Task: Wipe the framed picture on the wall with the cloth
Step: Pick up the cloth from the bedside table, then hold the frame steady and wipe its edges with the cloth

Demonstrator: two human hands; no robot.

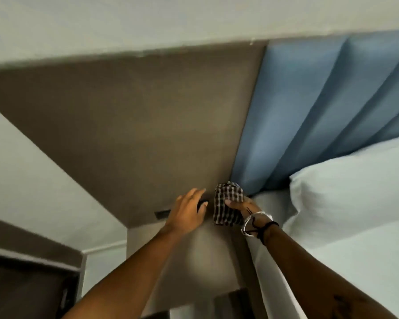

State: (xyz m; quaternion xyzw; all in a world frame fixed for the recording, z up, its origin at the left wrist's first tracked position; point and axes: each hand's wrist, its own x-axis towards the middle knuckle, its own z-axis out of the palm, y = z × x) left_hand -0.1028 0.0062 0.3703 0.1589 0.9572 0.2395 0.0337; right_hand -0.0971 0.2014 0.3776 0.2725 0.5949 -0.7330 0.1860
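No framed picture shows in the head view. My right hand (241,206) is shut on a black-and-white checked cloth (227,203), bunched and pressed against the brown wall panel (136,123) just beside the blue headboard's lower corner. My left hand (188,211) lies flat on the same panel a little to the left of the cloth, fingers spread. A small dark thing (201,203) sits between its thumb and fingers; I cannot tell what it is. A white bracelet and a black band circle my right wrist.
A padded blue headboard (309,107) runs along the wall to the right. Below it lie a white pillow (355,192) and white bedding (346,268). A dark slot (162,214) marks the panel's lower edge. Dark furniture (21,293) stands at the bottom left.
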